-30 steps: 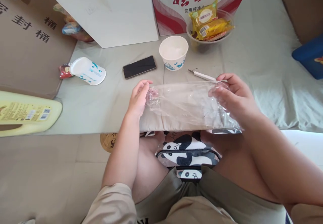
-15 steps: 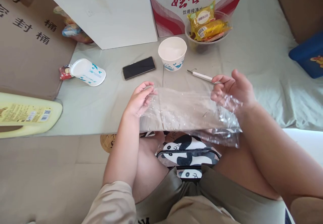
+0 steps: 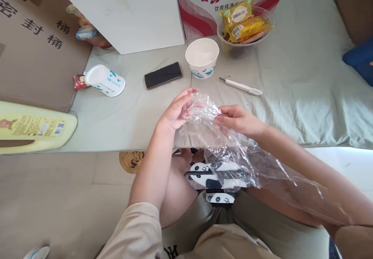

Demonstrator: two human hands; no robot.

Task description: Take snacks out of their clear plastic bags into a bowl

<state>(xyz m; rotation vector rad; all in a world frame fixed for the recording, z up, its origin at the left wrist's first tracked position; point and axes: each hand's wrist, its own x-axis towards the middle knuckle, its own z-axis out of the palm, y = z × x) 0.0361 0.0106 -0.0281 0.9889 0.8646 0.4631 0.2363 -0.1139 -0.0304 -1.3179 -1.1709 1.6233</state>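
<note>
A sheet of clear plastic film hangs between my hands over the table's front edge, its loose end trailing to the right across my lap and forearm. My left hand has its fingers curled around the film's gathered upper end. With thumb and fingers pinched, my right hand grips the same film just to the right. Beyond the hands, a white craft knife lies on the cloth with its blade pointing left. A white paper bowl with blue print stands upright behind the film.
On the cloth-covered table lie a black phone and a tipped paper cup beside a red wrapper. A bowl of yellow snack packets stands before a printed box. A yellow jug lies at left.
My right hand has moved left, away from the knife, and now pinches the film near my left hand. The film, stretched wide before, is bunched together and trails right.
</note>
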